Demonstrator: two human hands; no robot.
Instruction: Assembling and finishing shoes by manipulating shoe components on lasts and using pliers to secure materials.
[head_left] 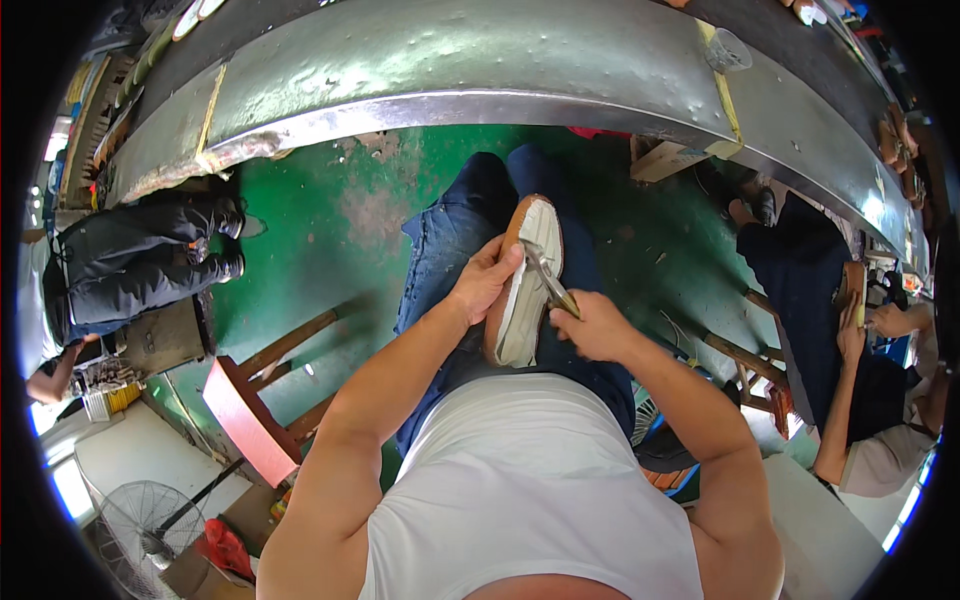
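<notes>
A shoe (522, 325) lies lengthwise over my lap with its underside up, cream-white in the middle and tan along the edge. My left hand (482, 283) is closed around its left side, the thumb on the white underside. In my right hand (598, 328) is a pair of metal pincers (549, 281). Their head rests against the underside, near the middle and close to my left thumb. My right fingers are wrapped around the handle end, which is partly hidden in the palm.
A metal-topped workbench (450, 70) curves across ahead, a clear plastic cup (728, 50) on it. Left stand a pink-topped stool (245, 420) and a wire fan (150, 535). Seated people work at both sides; the right one holds a tan shoe piece (851, 290).
</notes>
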